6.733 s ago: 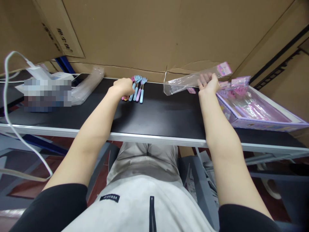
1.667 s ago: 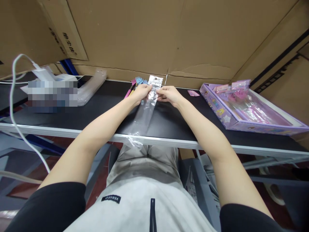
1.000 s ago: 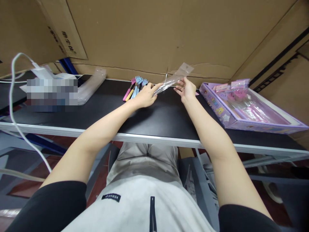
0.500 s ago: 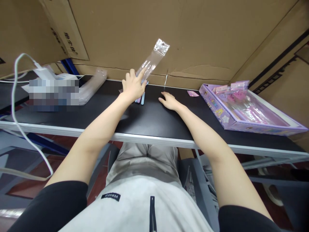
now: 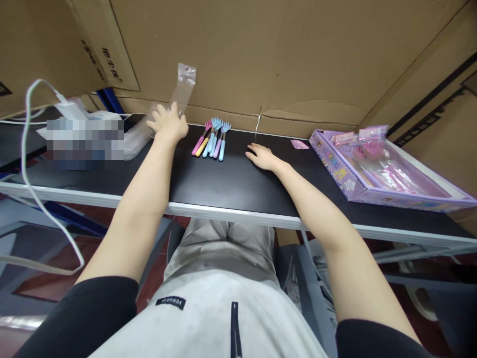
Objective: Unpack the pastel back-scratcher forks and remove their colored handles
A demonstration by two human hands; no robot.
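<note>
My left hand (image 5: 169, 122) is over the left part of the black table, its fingers spread. A long clear plastic bag (image 5: 186, 74) sticks up behind its thumb and index finger; whether they grip it is hard to tell. Under and beside this hand lies a pile of clear plastic bags (image 5: 136, 139). Several small back scratchers (image 5: 212, 139) with claw-like heads and pink, yellow, blue and purple handles lie side by side between my hands. My right hand (image 5: 261, 155) rests on the tabletop to their right, fingers extended and holding nothing.
A purple printed box (image 5: 348, 186) at the right holds bagged pink items. Near it lies a small pink packet (image 5: 299, 144). A white cable (image 5: 26, 129) loops down at the left beside a blurred-out object (image 5: 84, 144). Cardboard (image 5: 238, 54) walls the table's back.
My left hand has moved left from over the back scratchers to the bag pile, and the clear bag has travelled with it. The back scratchers are now uncovered. My right hand stays put.
</note>
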